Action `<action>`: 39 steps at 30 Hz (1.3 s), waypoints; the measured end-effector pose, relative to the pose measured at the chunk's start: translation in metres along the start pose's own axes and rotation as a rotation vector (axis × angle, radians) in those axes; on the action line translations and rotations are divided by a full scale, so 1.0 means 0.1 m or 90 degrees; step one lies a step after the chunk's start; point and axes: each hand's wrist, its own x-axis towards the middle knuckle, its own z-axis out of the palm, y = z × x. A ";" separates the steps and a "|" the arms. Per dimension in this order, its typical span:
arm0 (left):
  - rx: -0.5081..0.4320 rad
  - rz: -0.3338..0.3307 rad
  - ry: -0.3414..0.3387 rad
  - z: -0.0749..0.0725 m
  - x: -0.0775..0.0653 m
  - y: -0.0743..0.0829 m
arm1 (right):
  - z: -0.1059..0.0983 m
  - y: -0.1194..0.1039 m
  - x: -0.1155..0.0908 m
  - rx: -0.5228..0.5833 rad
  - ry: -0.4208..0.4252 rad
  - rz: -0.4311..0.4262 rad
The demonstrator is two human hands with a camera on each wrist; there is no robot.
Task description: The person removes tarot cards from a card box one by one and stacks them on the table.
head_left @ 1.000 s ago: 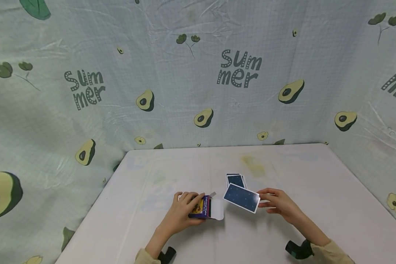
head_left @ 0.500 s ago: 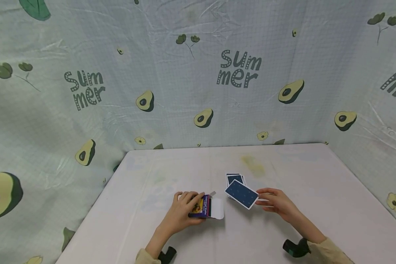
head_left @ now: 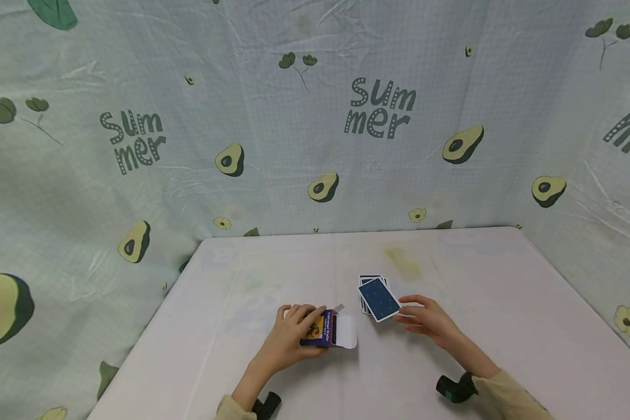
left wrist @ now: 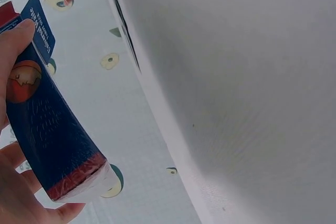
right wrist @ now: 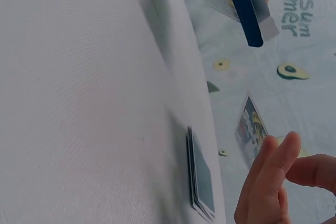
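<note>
My left hand (head_left: 290,337) grips a purple card box (head_left: 325,328) printed "Universal Waite", its lid flap hanging out to the right. In the left wrist view the thumb lies on the box's dark blue side (left wrist: 50,124), which bears a round orange face picture. My right hand (head_left: 429,321) pinches one tarot card (head_left: 379,300) by its edge, dark blue back up. This card is over a small pile of cards (head_left: 367,280), partly covering it. The right wrist view shows the card's coloured picture side (right wrist: 251,124) held apart from the pile (right wrist: 203,174).
A white-covered table (head_left: 273,268) bears the card pile, with a yellowish stain (head_left: 402,262) behind it. Pale cloth with avocado prints and "summer" lettering (head_left: 380,108) hangs around the back and sides. A dark wrist device (head_left: 455,387) sits by the right sleeve.
My right hand has moved left and slightly away from me, carrying the card from beside the pile to over it, with the card turning. The left hand and the box have stayed put.
</note>
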 end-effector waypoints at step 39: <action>0.003 0.004 0.000 -0.01 -0.01 0.01 | 0.13 0.13 0.24 -0.015 0.039 0.020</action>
